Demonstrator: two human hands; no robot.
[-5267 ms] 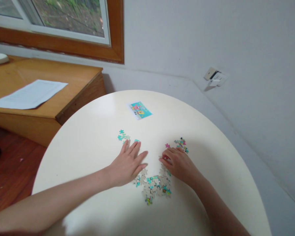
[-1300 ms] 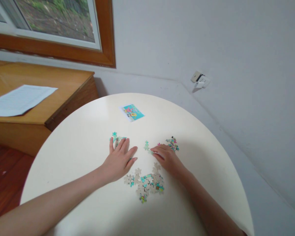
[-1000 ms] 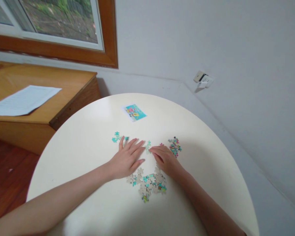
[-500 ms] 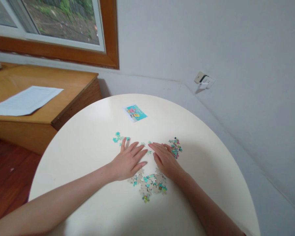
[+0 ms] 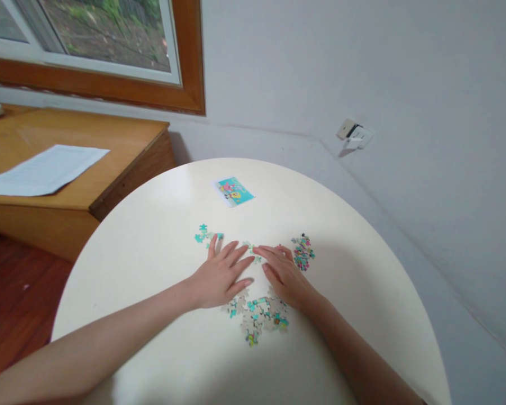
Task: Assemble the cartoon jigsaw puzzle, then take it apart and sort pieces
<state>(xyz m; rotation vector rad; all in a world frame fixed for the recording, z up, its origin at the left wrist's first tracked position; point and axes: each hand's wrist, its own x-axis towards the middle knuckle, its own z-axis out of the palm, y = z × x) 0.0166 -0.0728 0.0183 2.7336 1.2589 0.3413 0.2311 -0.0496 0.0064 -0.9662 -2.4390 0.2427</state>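
Observation:
My left hand [image 5: 219, 279] lies on the table with its fingers spread, close to a group of teal jigsaw pieces [image 5: 201, 236] on the left. Opposite it, my right hand [image 5: 287, 279] has its fingers stretched out, with the fingertips at a few pale pieces [image 5: 257, 260] between the hands. Whether a fingertip presses on a piece is hard to see. A pile of jigsaw pieces [image 5: 259, 320], some grey side up, spreads below the hands. Beside my right hand sits a multicoloured cluster of pieces [image 5: 304, 254], partly covered by the fingers.
A cartoon picture card [image 5: 236, 191] lies toward the far side of the round white table [image 5: 152, 225]. To the left, a wooden desk [image 5: 126, 135] holds a sheet of paper [image 5: 46, 169]. A wall socket with a plug [image 5: 354, 135] is at the right.
My right fingertips have shifted slightly left toward the pale pieces in the middle. My left hand stays almost where it was. The camera view has tilted a little.

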